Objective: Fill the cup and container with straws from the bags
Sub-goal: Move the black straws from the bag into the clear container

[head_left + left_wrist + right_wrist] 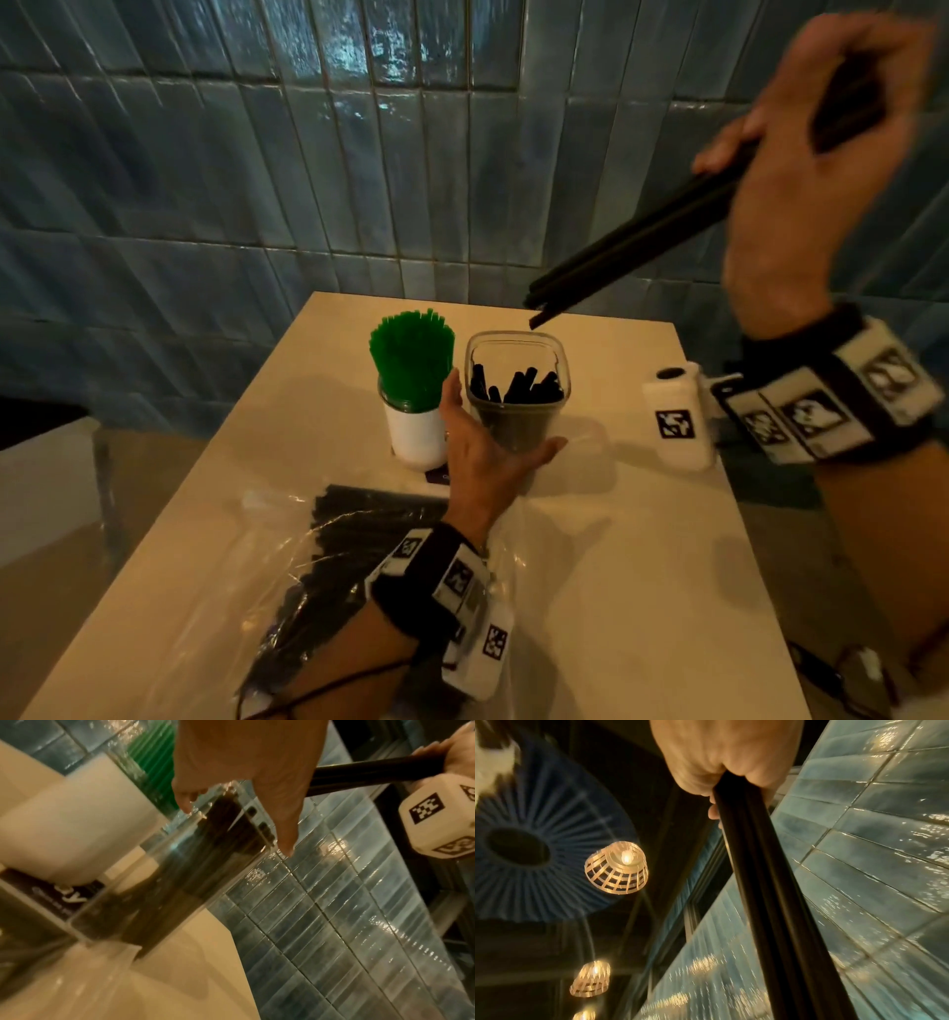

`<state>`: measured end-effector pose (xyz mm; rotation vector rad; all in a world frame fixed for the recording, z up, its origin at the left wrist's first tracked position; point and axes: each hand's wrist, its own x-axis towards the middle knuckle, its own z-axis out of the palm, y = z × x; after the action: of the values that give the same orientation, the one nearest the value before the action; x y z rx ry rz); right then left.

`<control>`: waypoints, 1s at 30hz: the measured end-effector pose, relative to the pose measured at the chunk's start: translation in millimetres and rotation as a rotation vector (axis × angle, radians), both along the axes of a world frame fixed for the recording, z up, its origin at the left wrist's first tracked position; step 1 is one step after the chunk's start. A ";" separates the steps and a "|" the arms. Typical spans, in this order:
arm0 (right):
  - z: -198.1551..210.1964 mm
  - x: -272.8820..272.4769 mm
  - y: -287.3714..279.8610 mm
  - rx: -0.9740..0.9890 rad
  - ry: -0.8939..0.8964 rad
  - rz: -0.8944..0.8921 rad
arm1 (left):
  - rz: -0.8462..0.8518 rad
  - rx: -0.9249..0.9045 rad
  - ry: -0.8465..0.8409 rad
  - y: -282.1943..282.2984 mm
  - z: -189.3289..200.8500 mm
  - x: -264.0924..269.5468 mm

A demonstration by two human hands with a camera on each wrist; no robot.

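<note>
R hand (801, 154) fingers grip black straws (631, 252), L hand (482, 452) fingers spread at 1 container (516, 380).

Right hand (801, 154) raised high, fingers curled in a grip; left hand (482, 447) low, open, thumb spread wide.

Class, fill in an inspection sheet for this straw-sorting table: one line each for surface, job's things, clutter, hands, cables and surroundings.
Surface: pale table, glossy.
Job's things: white cup packed with green straws; clear container partly filled with black straws; plastic bag of black straws lying near the front edge.
Clutter: dark card under the cup.
Hands: left hand open against the container's near side; right hand gripping a bundle of black straws, their tips above the container.
Cables: thin black cord along the left forearm.
Surroundings: blue tiled wall; hanging lamps overhead.
</note>
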<state>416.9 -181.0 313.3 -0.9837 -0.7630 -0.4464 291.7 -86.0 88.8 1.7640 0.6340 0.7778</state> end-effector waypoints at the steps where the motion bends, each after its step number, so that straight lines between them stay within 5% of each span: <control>1: -4.8 -2.9 8.8 -0.059 -0.033 -0.029 | 0.015 -0.016 -0.006 -2.2 -1.2 6.2; 10: -107.2 -13.1 47.0 -0.581 0.122 -0.005 | 0.122 -0.051 -0.039 -3.0 -12.5 27.5; 17: -166.9 -42.7 25.8 -1.111 -0.119 0.127 | 0.044 -0.115 -0.115 -21.8 -36.0 -4.6; 22: -187.3 -77.7 -3.6 -1.105 -0.140 0.063 | 0.098 0.053 -0.138 -36.1 -59.2 -32.7; 26: -194.0 -101.2 -20.9 -1.084 -0.038 0.066 | 0.055 -0.003 -0.122 -40.2 -63.5 -43.6; 30: -193.3 -110.8 -25.7 -1.529 -0.234 0.140 | -0.058 0.004 -0.153 -42.0 -66.9 -51.4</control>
<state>306.2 -206.8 120.1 -2.2804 -1.4020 0.2707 240.3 -128.0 22.0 1.6996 0.4773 0.8652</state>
